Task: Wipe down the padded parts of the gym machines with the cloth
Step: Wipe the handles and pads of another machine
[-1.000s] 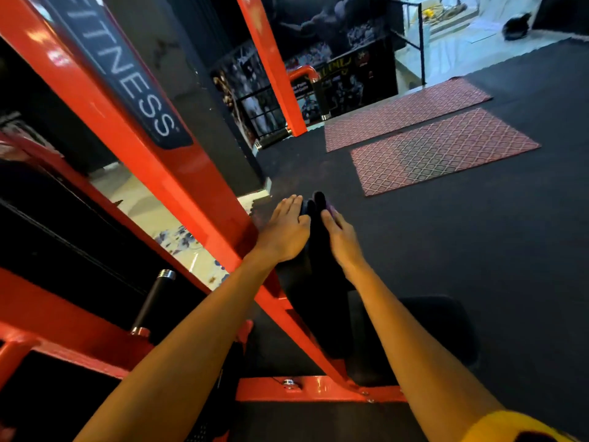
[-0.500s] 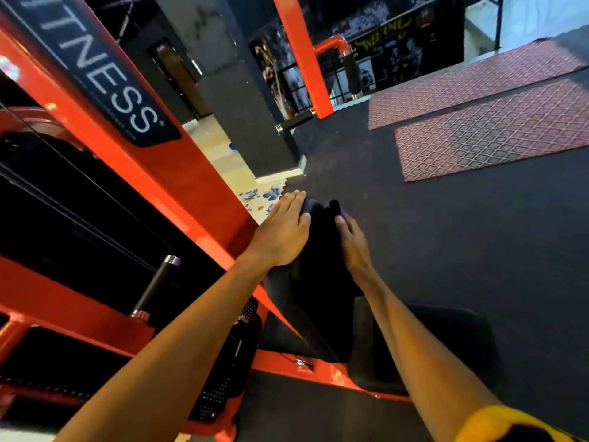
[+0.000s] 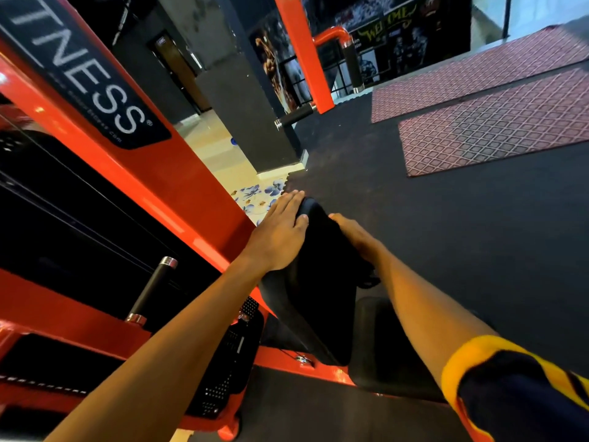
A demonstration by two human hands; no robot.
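A black padded backrest (image 3: 318,282) stands upright on the orange machine, with a black seat pad (image 3: 379,352) below it. My left hand (image 3: 280,231) rests on the top left of the backrest, fingers straight and thumb across the pad's edge. My right hand (image 3: 353,234) lies against the right side of the backrest near its top. It holds a dark cloth (image 3: 366,277) against the pad, and crumpled folds of it hang below the wrist. The right fingers are mostly hidden behind the pad.
An orange frame beam (image 3: 178,186) with a black label runs diagonally just left of the pad. A black-gripped handle (image 3: 153,288) juts up at lower left. Two red patterned mats (image 3: 497,132) lie on the black rubber floor (image 3: 446,234) to the right.
Both hands stay at the top of the backrest. The view has swung left and moved closer, and the cloth's folds now show below my right wrist.
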